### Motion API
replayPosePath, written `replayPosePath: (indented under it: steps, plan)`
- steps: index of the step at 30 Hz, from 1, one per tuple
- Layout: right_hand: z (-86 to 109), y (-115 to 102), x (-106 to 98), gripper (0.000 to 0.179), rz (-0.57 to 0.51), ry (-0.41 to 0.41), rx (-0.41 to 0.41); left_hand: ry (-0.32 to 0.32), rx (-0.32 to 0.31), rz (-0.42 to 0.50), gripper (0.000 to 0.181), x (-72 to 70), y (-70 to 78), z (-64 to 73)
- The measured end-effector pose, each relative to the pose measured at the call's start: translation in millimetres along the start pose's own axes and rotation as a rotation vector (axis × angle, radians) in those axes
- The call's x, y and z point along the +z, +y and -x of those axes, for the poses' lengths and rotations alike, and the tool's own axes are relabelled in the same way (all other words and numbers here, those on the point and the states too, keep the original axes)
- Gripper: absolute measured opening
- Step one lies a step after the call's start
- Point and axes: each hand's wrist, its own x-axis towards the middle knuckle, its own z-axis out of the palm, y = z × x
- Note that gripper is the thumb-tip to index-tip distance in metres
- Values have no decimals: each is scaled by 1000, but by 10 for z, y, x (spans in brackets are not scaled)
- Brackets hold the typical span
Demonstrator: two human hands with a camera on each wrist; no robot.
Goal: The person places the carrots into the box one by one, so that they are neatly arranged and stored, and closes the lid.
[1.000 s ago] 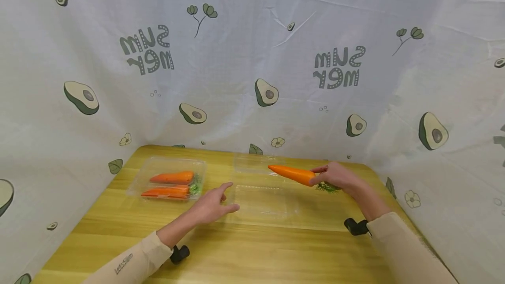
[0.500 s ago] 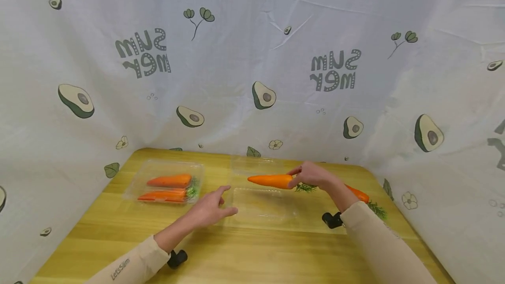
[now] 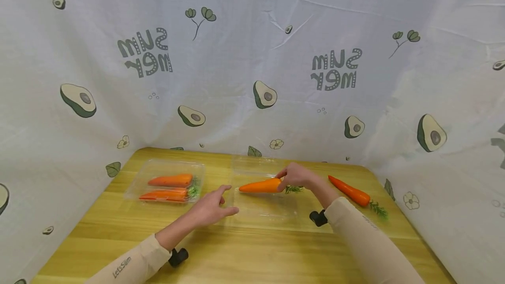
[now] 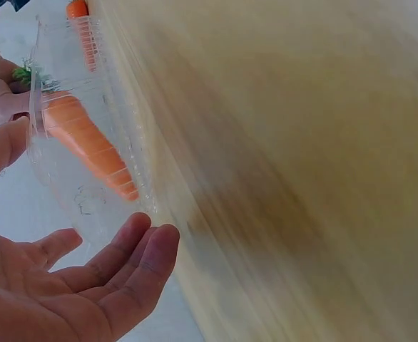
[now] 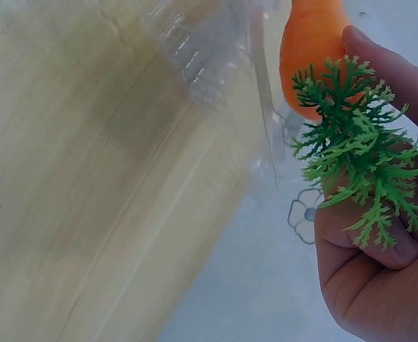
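In the head view my right hand (image 3: 296, 175) pinches an orange carrot (image 3: 258, 186) by its thick end, the tip pointing left. Green fronds (image 5: 366, 149) hang by the fingers in the right wrist view. The carrot lies over a clear plastic box (image 3: 264, 215) whose lid (image 3: 256, 164) is folded back; I cannot tell whether it touches the bottom. My left hand (image 3: 211, 207) is at the box's left side, thumb and fingers spread apart and holding nothing. Whether its fingertips touch the plastic is unclear.
A second clear box (image 3: 136, 187) with two carrots (image 3: 170, 181) stands at the left of the wooden table (image 3: 256, 257). Another carrot (image 3: 351, 191) with green leaves lies at the right. A printed white cloth (image 3: 232, 56) hangs behind the table.
My right hand has moved left and slightly down, bringing its carrot from the right over the clear box. The carrot lying at the right has come into view. The left hand has stayed put.
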Motion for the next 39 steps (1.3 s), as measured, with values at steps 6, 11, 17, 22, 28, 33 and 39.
replayPosePath:
  steps: [6,11,17,22,28,33,39]
  plan:
    - [-85,-79,102,44,161,-1,-51,-3,1,-8,81,-3,-9,-1]
    - [-139,-142,167,41,259,12,-5,-3,-1,-7,81,-12,-9,-7]
    - [-142,-211,244,43,340,23,38,0,-16,-11,81,-3,-5,-22]
    - [-141,-237,289,44,378,44,37,12,-24,-24,80,5,-8,-27]
    - [-103,-242,305,49,356,81,27,14,-22,-30,81,1,4,-26]
    - [-7,-253,236,53,295,119,6,11,-28,-26,80,13,6,-26]
    - [156,-189,106,47,238,153,-36,16,-22,-18,80,18,-6,-29]
